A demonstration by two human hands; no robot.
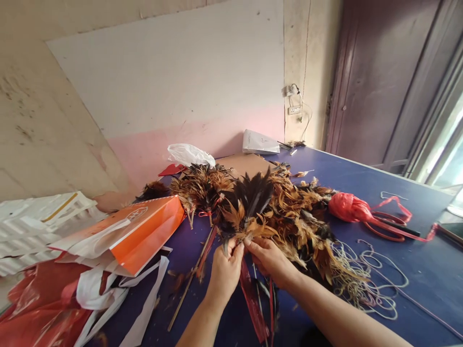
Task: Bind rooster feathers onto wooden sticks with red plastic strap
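Note:
Both hands meet at the base of a feather bunch [249,197], made of long black feathers with brown ones around them. My left hand [227,262] pinches the bunch from the left, thumb near the quills. My right hand [269,260] grips the same base from the right, its fingers partly hidden. Below the hands hangs a dark red plastic ribbon [253,301]. A heap of brown and black feathers [300,207] lies just right of the bunch. Behind it on the left is a tied feather cluster [204,188]. A thin stick [186,289] lies left of my left hand.
An orange paper bag [148,233] and white strips [148,308] lie left on the blue table [361,180]. On the right are a red plastic twine ball [349,207] and tangled string [365,279]. A clear plastic bag [190,154] and white bag [260,142] lie at the back.

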